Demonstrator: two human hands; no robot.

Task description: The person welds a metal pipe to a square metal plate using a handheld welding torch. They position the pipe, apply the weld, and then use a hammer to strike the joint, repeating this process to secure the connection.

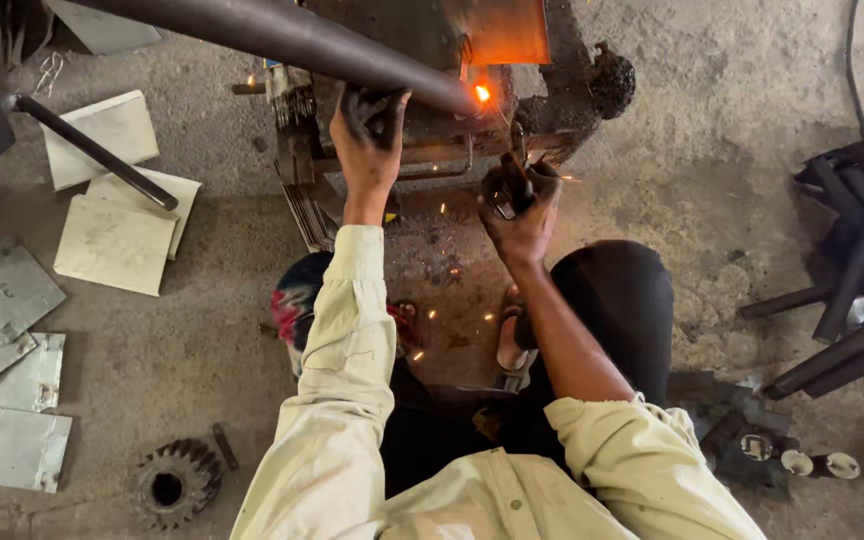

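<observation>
From the head view, the left hand (369,130) grips a long dark steel pipe (282,35) from below, over a metal stand (422,150). The right hand (517,205) clasps a welding holder (505,185) beneath the glowing weld spot (482,94); flat metal plates (112,245) lie on the floor (702,150).

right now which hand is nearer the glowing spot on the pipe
Right. The right hand, holding a welding holder, sits just below the glowing spot; the left hand grips the pipe further left.

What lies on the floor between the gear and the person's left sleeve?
In the head view, a short dark bar lies between the gear and the left sleeve.
</observation>
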